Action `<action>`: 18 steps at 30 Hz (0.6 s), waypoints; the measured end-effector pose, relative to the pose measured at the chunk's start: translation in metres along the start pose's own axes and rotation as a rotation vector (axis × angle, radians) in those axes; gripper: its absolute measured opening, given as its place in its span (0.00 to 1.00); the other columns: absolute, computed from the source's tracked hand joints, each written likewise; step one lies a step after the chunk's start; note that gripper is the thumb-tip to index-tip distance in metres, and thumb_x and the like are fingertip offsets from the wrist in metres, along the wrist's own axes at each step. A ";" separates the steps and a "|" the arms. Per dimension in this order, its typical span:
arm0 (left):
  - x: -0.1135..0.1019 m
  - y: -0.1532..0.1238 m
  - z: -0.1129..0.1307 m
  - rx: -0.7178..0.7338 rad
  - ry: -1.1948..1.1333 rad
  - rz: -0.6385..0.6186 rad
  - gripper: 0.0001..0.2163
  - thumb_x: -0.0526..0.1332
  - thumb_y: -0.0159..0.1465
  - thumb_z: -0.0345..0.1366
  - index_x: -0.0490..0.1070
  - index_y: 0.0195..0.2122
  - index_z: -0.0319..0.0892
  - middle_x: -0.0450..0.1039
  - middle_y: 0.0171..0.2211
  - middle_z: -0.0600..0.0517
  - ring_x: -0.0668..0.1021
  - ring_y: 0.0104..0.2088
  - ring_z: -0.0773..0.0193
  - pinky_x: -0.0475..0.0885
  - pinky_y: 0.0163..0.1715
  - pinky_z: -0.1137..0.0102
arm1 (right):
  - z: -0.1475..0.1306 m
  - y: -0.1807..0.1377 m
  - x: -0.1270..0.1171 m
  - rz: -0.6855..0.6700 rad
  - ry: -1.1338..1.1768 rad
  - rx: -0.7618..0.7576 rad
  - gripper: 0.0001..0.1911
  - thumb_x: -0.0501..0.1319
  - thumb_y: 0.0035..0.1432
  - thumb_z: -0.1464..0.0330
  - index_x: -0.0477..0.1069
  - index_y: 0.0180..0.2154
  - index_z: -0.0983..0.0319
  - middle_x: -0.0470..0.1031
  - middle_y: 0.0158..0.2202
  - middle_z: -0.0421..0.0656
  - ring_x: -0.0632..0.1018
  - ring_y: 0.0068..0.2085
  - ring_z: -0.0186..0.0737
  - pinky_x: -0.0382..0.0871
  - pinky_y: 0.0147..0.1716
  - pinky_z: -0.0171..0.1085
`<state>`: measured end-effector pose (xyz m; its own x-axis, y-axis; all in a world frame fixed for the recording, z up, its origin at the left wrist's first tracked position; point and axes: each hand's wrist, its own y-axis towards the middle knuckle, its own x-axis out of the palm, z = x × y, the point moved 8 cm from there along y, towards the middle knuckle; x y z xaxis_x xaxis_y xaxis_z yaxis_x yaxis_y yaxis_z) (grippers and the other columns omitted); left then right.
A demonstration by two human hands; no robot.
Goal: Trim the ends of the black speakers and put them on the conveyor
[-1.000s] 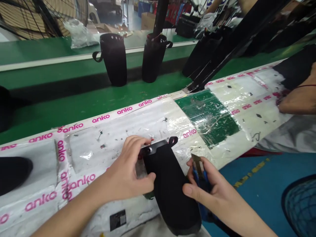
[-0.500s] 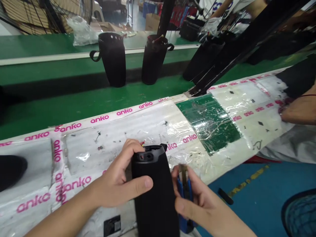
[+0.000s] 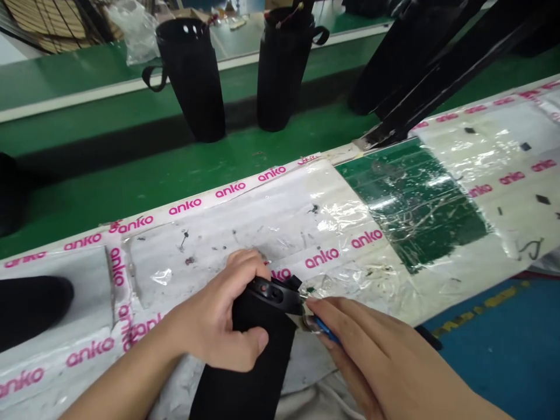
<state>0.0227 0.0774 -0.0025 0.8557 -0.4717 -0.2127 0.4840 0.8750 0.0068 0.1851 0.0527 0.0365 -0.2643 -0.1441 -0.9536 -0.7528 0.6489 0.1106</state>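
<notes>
A black fabric-covered cylinder, looking like a portable speaker body (image 3: 251, 350), leans in my left hand (image 3: 225, 315). The fingers wrap its far upper side while the thumb presses on the front. Its top end has a plastic rim (image 3: 275, 293) with small holes. My right hand (image 3: 359, 344) grips a blue-handled utility knife (image 3: 324, 329). The knife's metal end touches or nearly touches the right side of the rim. My right fingers cover most of the handle.
Two black cylinders with loops (image 3: 188, 81) (image 3: 286, 70) stand on the green surface (image 3: 131, 163) behind. A dark slanted post (image 3: 420, 99) rises at the right. Another black cylinder (image 3: 35, 309) lies at left on the taped white bench covering (image 3: 210, 233).
The speaker body has tilted, its top now leaning right. My right hand has turned over and brought the knife up to the rim. The camera view has shifted.
</notes>
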 end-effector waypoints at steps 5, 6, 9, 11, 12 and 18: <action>0.000 0.000 -0.001 0.021 -0.018 0.007 0.17 0.61 0.51 0.34 0.60 0.42 0.47 0.57 0.37 0.53 0.63 0.39 0.56 0.61 0.41 0.61 | -0.005 -0.001 0.011 0.015 -0.024 -0.032 0.22 0.43 0.68 0.79 0.62 0.59 0.66 0.82 0.41 0.47 0.83 0.36 0.44 0.77 0.26 0.40; 0.000 0.000 -0.001 0.020 -0.019 0.011 0.17 0.61 0.51 0.34 0.59 0.42 0.48 0.58 0.37 0.53 0.63 0.39 0.56 0.61 0.41 0.61 | -0.005 -0.002 0.012 0.025 -0.023 -0.029 0.22 0.43 0.67 0.79 0.62 0.58 0.66 0.82 0.41 0.47 0.83 0.36 0.44 0.77 0.26 0.40; -0.001 0.000 -0.002 0.025 -0.011 0.024 0.18 0.62 0.52 0.34 0.59 0.43 0.48 0.58 0.38 0.52 0.63 0.39 0.56 0.61 0.42 0.61 | -0.003 -0.002 0.010 0.047 -0.022 -0.007 0.22 0.44 0.65 0.79 0.63 0.57 0.65 0.82 0.40 0.47 0.82 0.34 0.44 0.76 0.25 0.40; -0.001 0.000 -0.001 0.042 -0.012 0.023 0.18 0.62 0.52 0.34 0.59 0.44 0.48 0.59 0.38 0.53 0.63 0.39 0.56 0.61 0.42 0.61 | -0.003 0.000 0.011 0.010 -0.024 0.009 0.22 0.46 0.64 0.79 0.63 0.57 0.65 0.82 0.41 0.47 0.82 0.35 0.44 0.76 0.27 0.40; 0.000 0.000 -0.001 0.048 -0.015 0.021 0.18 0.62 0.52 0.34 0.59 0.43 0.48 0.58 0.38 0.53 0.63 0.39 0.56 0.61 0.43 0.61 | -0.003 0.000 0.012 -0.010 -0.022 0.014 0.22 0.46 0.64 0.80 0.63 0.57 0.65 0.82 0.41 0.47 0.83 0.36 0.44 0.77 0.28 0.40; 0.000 0.001 0.000 0.026 -0.012 0.009 0.18 0.62 0.51 0.33 0.60 0.43 0.47 0.58 0.38 0.53 0.62 0.40 0.56 0.60 0.44 0.61 | -0.005 0.000 0.011 -0.029 -0.013 0.028 0.25 0.48 0.60 0.79 0.63 0.58 0.65 0.81 0.41 0.47 0.82 0.35 0.45 0.76 0.24 0.40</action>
<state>0.0227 0.0784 -0.0028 0.8621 -0.4651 -0.2010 0.4807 0.8762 0.0343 0.1795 0.0471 0.0275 -0.2348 -0.1531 -0.9599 -0.7428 0.6652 0.0756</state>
